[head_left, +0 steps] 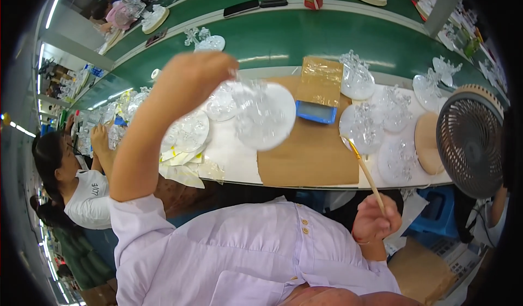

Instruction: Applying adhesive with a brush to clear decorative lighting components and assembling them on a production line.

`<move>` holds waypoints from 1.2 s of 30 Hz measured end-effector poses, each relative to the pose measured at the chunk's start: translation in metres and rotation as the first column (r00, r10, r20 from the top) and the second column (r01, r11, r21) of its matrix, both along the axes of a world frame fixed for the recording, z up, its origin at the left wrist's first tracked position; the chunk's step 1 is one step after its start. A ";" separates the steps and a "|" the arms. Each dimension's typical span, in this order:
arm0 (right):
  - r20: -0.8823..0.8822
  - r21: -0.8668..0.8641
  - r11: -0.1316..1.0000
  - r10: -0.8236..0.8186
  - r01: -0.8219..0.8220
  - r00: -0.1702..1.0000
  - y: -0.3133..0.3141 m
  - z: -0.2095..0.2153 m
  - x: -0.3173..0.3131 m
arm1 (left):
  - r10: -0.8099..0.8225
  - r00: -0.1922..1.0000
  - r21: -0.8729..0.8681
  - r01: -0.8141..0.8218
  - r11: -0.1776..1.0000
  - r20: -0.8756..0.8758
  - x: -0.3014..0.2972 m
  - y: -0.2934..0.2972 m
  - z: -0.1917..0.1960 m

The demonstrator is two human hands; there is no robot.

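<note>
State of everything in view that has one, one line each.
left hand: closed, holding clear-topped disc
clear-topped disc: held up, motion-blurred
right hand: closed around brush
brush: slanted, bristles pointing away from person; contact unclear
fan: running or off, can't tell
phone: lying flat, dark
brown sheet: flat on table

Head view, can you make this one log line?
left hand: holds blurred white round clear-decorated disc | right hand: holds slim wooden-handled brush | nearby: flat brown cardboard sheet
</note>
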State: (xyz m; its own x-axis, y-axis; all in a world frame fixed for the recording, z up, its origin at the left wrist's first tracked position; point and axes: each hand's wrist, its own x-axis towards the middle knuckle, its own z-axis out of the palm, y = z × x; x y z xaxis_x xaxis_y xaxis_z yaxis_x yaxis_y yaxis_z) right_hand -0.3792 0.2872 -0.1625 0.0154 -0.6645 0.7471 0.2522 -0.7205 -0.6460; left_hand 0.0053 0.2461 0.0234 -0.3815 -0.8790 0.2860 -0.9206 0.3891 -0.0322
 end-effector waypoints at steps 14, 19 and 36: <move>-0.406 -0.252 0.966 -0.046 -0.063 0.913 -0.030 0.012 -0.010 | 0.433 0.892 -0.119 -0.447 0.887 -0.129 0.053 -0.263 -0.121; -0.453 -0.203 0.978 -0.057 -0.041 0.890 -0.035 0.011 -0.013 | 0.506 0.852 -0.072 -0.517 0.853 -0.136 0.059 -0.277 -0.154; -0.497 -0.306 0.948 -0.075 -0.093 0.865 -0.032 0.019 -0.002 | 0.580 0.814 -0.234 -0.569 0.789 -0.025 0.136 -0.175 -0.070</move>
